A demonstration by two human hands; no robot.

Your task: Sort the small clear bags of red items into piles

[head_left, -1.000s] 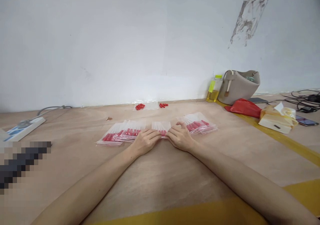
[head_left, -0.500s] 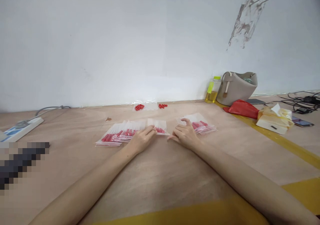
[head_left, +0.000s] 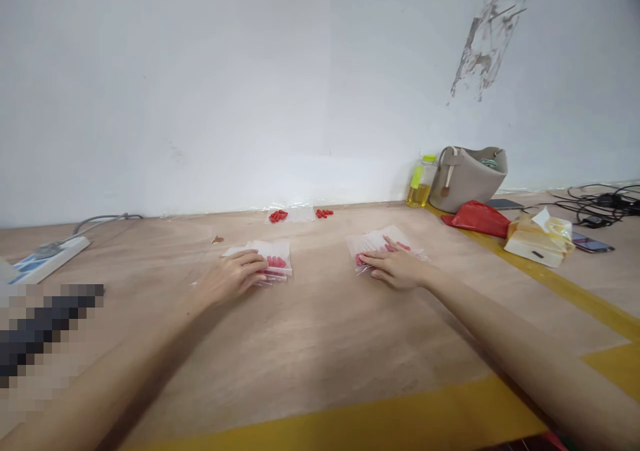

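My left hand (head_left: 235,274) rests with its fingers stretched over a pile of clear plastic bags (head_left: 275,251) holding red capsule-like pieces (head_left: 277,262). It covers the pile's left part. On the right, my right hand (head_left: 397,266) lies flat with fingers spread on another pile of such bags (head_left: 373,241), with red pieces showing around the fingers. Beyond both hands, near the wall, are two small groups of loose-looking red pieces (head_left: 278,216) on clear plastic; whether they are bagged I cannot tell.
At the right stand a bottle of yellow liquid (head_left: 419,185) and a grey bag (head_left: 467,181), with a red pouch (head_left: 480,220), a tissue pack (head_left: 540,239), a phone (head_left: 593,242) and black cables (head_left: 607,204). A white power strip (head_left: 53,259) lies left. Yellow tape (head_left: 350,417) crosses the table's front.
My hands have moved apart, left hand leftward and right hand slightly rightward, onto the bag piles. The middle bag no longer lies between them, and the left pile looks more gathered.
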